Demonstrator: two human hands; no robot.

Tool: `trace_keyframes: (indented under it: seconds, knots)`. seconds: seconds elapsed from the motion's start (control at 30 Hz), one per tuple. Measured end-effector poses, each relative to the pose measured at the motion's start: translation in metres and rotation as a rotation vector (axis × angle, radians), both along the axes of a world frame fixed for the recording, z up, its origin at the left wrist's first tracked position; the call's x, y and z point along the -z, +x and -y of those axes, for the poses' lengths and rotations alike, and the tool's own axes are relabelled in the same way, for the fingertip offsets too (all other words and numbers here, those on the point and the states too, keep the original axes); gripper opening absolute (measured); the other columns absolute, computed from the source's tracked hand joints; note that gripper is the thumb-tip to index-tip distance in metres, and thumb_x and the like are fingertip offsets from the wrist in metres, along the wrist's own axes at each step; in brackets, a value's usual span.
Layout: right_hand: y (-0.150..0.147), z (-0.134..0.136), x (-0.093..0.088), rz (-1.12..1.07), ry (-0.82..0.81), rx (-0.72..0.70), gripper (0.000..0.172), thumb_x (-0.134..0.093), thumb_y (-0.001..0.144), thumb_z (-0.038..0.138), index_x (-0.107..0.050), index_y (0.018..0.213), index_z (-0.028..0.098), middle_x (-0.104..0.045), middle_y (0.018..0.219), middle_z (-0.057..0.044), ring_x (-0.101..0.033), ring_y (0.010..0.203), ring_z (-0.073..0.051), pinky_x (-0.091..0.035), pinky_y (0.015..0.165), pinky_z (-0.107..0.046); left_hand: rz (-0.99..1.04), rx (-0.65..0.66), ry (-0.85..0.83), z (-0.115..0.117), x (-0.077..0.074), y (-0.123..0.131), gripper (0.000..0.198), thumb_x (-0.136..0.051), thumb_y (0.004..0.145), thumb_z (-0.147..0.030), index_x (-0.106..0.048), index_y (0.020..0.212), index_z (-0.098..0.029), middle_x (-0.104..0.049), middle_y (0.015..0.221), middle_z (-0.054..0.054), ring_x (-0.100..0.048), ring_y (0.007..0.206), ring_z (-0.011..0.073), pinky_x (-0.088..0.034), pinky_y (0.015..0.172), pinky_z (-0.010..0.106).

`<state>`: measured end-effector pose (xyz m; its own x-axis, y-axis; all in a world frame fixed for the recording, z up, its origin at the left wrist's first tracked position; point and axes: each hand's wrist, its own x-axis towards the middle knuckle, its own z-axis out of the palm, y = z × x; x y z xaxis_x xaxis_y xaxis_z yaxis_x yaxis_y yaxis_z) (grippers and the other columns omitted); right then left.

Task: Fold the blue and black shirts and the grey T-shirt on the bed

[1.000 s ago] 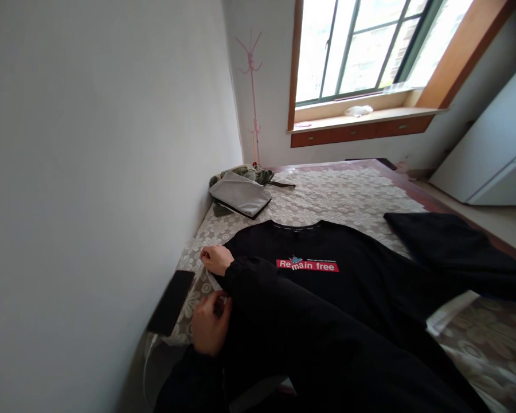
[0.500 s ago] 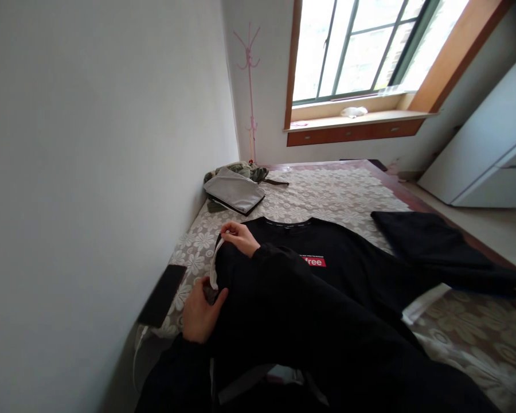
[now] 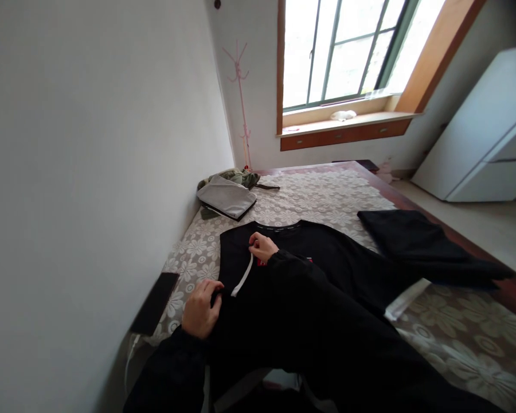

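Note:
A black T-shirt [image 3: 331, 246] with a red print lies spread on the patterned bedspread. Its left sleeve is folded inward across the chest, and the white cuff band [image 3: 243, 278] points down from my right hand [image 3: 263, 248]. That hand is closed, pinching the sleeve's edge over the print, which it partly hides. My left hand [image 3: 201, 310] has its fingers curled onto the shirt's left side edge, below the fold. On the right the other sleeve stays stretched out, showing its white cuff [image 3: 407, 299]. My own dark sleeve covers much of the shirt's lower part.
A dark phone-like slab [image 3: 155, 304] with a white cable lies by the wall at left. Folded dark clothing [image 3: 417, 241] rests on the right of the bedspread [image 3: 327, 189]. Grey and green fabric items [image 3: 226, 196] are heaped at the far left, before a pink coat stand [image 3: 242, 97].
My right hand has carried the sleeve edge rightward, from the shirt's left border onto the chest. My left hand has closed onto the side edge. The view has shifted slightly.

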<state>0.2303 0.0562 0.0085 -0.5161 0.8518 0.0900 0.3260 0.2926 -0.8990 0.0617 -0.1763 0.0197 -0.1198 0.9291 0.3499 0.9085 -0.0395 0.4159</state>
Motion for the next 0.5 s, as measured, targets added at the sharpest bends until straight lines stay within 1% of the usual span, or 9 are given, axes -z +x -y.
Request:
trace_keyframes:
  seconds: [0.07,0.17,0.3,0.4,0.5]
  knots:
    - [0.0041,0.003,0.0027,0.112,0.064,0.038,0.014,-0.067,0.075,0.017,-0.059,0.084,0.024,-0.061,0.066,0.005,-0.058,0.068,-0.015,-0.036,0.062,-0.024,-0.012,0.019,-0.034,0.0004,0.0003,-0.0016,0.018,-0.055,0.087,-0.015,-0.066,0.097,-0.025,-0.07,0.095,0.003,-0.067,0.095,0.0232,-0.053,0.086,0.037]
    - [0.0059,0.007,0.004,0.24,0.131,0.045,0.016,-0.064,0.078,0.018,-0.063,0.093,0.026,-0.066,0.073,0.004,-0.06,0.073,-0.016,-0.035,0.065,-0.025,-0.061,0.055,-0.076,-0.0002,-0.0025,-0.0052,0.017,-0.053,0.088,-0.016,-0.065,0.096,-0.025,-0.07,0.096,0.004,-0.066,0.096,0.0235,-0.053,0.086,0.037]
    - [0.0058,0.009,0.0033,0.357,0.19,0.039,0.022,-0.062,0.081,0.02,-0.066,0.101,0.028,-0.07,0.081,0.001,-0.064,0.08,-0.019,-0.036,0.067,-0.027,-0.159,0.037,-0.034,-0.0012,-0.008,-0.0095,0.02,-0.048,0.092,-0.017,-0.064,0.099,-0.026,-0.068,0.099,0.006,-0.064,0.098,0.0259,-0.052,0.088,0.041]
    - [0.0061,0.0092,0.0029,0.417,0.22,0.027,0.025,-0.063,0.082,0.023,-0.068,0.105,0.029,-0.073,0.086,0.001,-0.066,0.085,-0.021,-0.038,0.07,-0.028,-0.157,0.041,-0.02,-0.0011,-0.0065,-0.01,0.024,-0.047,0.091,-0.017,-0.062,0.108,-0.025,-0.067,0.105,0.008,-0.063,0.103,0.027,-0.052,0.092,0.042]
    - [0.0066,0.0096,0.003,0.462,0.238,0.022,0.029,-0.062,0.083,0.024,-0.069,0.11,0.03,-0.074,0.092,0.0,-0.067,0.088,-0.021,-0.041,0.073,-0.029,-0.099,0.054,-0.047,-0.0015,-0.0005,-0.0098,0.038,-0.049,0.085,-0.013,-0.057,0.12,-0.024,-0.065,0.116,0.01,-0.064,0.107,0.027,-0.054,0.093,0.042]
